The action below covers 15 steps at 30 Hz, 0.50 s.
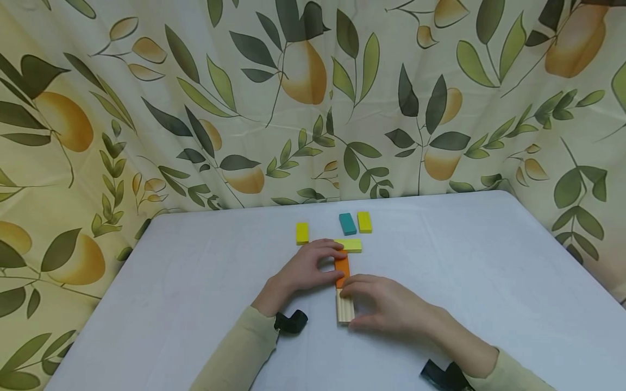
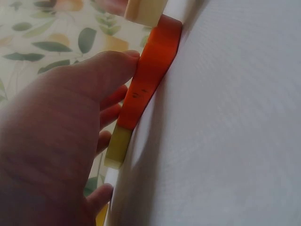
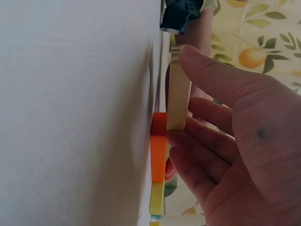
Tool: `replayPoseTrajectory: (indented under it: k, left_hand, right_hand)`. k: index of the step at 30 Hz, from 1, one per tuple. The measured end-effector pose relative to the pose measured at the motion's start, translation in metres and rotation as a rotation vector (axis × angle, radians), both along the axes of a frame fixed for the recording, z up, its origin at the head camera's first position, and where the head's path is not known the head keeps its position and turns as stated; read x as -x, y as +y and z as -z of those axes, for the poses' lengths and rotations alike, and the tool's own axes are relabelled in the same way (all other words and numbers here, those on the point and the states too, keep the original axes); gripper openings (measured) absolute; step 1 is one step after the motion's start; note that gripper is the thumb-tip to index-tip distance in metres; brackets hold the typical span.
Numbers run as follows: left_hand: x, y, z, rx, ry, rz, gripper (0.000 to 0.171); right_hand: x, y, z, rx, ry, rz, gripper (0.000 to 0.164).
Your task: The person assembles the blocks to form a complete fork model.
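Observation:
My right hand [image 1: 396, 305] pinches a pale, grooved wooden block [image 1: 345, 308] lengthwise between thumb and fingertips. In the right wrist view this wooden block [image 3: 178, 96] sits at the near end of an orange block [image 3: 158, 155] and seems slightly off the table. With thumb on one side and fingers on the other, my left hand [image 1: 310, 267] holds the orange block [image 1: 343, 265]. A yellow-green block [image 1: 351, 246] lies crosswise at the orange block's far end; the left fingertips are close to it. Parts of the orange block are hidden by both hands.
Behind the hands lie a yellow block [image 1: 302, 233] on the left, a teal block [image 1: 348, 224] and another yellow block [image 1: 364, 222]. All rest on a white-covered table [image 1: 464, 260]. A leaf-and-fruit patterned curtain [image 1: 303, 157] hangs behind the table's far edge.

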State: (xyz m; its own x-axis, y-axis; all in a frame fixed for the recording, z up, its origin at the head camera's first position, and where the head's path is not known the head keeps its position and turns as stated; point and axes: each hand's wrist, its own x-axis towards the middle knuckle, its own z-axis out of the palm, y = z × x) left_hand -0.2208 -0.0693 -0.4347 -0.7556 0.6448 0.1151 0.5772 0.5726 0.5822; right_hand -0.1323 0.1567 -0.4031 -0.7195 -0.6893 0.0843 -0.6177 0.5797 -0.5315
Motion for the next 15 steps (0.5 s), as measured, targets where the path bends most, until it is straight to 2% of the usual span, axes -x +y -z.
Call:
replayPoseTrajectory:
  k: [15]
  left_hand:
    - [0.0008, -0.0003, 0.0016, 0.0, 0.004, -0.004, 0.041]
  right_hand:
    - [-0.0037, -0.0038, 0.0035, -0.031, -0.02, -0.012, 0.043]
